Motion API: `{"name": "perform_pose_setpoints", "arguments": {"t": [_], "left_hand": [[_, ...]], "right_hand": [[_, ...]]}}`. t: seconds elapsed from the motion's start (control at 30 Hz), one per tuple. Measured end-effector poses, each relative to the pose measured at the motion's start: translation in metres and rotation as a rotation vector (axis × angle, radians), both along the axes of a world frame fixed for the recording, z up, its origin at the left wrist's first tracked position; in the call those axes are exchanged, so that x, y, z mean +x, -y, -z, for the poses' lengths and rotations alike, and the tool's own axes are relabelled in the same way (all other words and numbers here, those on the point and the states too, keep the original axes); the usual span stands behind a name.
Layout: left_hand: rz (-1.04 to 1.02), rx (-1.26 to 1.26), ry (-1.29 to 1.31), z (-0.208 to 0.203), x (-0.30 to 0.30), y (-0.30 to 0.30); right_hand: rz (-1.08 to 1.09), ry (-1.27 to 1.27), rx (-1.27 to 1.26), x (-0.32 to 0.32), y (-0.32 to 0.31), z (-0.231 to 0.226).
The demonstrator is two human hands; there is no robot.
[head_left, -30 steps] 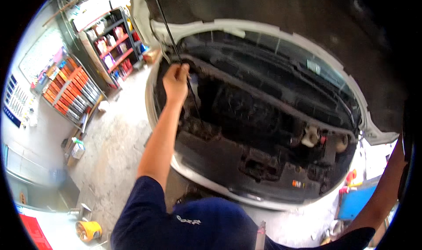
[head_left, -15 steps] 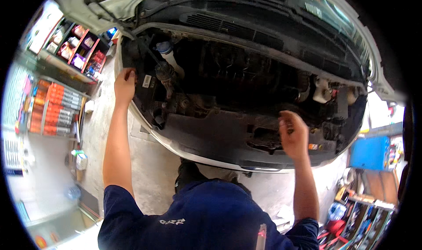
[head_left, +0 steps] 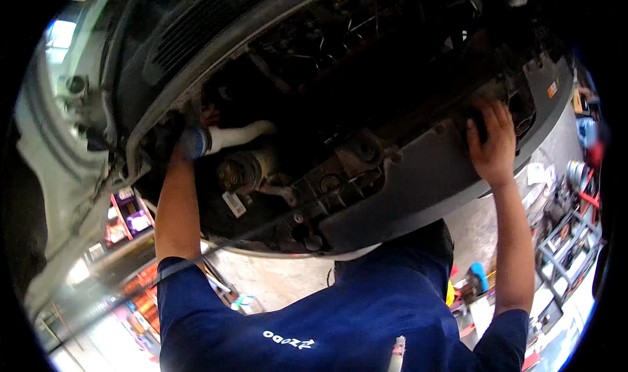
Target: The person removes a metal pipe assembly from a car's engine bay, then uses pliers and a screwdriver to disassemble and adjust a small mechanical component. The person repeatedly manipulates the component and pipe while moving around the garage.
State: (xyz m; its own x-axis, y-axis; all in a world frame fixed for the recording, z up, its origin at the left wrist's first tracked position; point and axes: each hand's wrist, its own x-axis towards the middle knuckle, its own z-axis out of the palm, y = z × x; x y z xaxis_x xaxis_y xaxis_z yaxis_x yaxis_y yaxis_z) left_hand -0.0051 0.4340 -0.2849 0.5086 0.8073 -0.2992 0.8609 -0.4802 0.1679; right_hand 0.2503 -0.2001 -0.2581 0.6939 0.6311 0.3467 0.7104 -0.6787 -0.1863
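**A:** ok so where's the left hand (head_left: pixel 209 117)? I can barely find it lol

**B:** left-center of the frame, in the engine bay (head_left: pixel 366 77), right up by the blue cap (head_left: pixel 194 143). Only a bit of finger shows past the cap, so I can't tell how far open it is or if it's got hold of anything.

**A:** and the cap's on that white filler neck (head_left: pixel 239 136)?

**B:** yep, sits at its left end. Neck runs off to the right, just above a round grimy metal part (head_left: pixel 239 170).

**A:** right hand (head_left: pixel 494 140)?

**B:** right side of the frame, over the black plastic panel (head_left: pixel 418 182). Half open, thumb well apart from the fingers. Fingertips are in shadow, so can't say if they're gripping an edge. Orange sticker (head_left: pixel 553 87) is further right, upper part of the frame.
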Motion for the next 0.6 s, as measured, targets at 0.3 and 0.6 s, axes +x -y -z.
{"name": "perform_pose_setpoints", "arguments": {"t": [0.3, 0.6], "left_hand": [[0.210, 0.060, -0.174, 0.117, 0.081, -0.077], [0.281, 0.084, -0.236, 0.185, 0.128, -0.116]], "right_hand": [[-0.010, -0.074, 0.018, 0.003, -0.006, 0.002], [-0.081, -0.085, 0.000, 0.012, -0.002, -0.002]]}}
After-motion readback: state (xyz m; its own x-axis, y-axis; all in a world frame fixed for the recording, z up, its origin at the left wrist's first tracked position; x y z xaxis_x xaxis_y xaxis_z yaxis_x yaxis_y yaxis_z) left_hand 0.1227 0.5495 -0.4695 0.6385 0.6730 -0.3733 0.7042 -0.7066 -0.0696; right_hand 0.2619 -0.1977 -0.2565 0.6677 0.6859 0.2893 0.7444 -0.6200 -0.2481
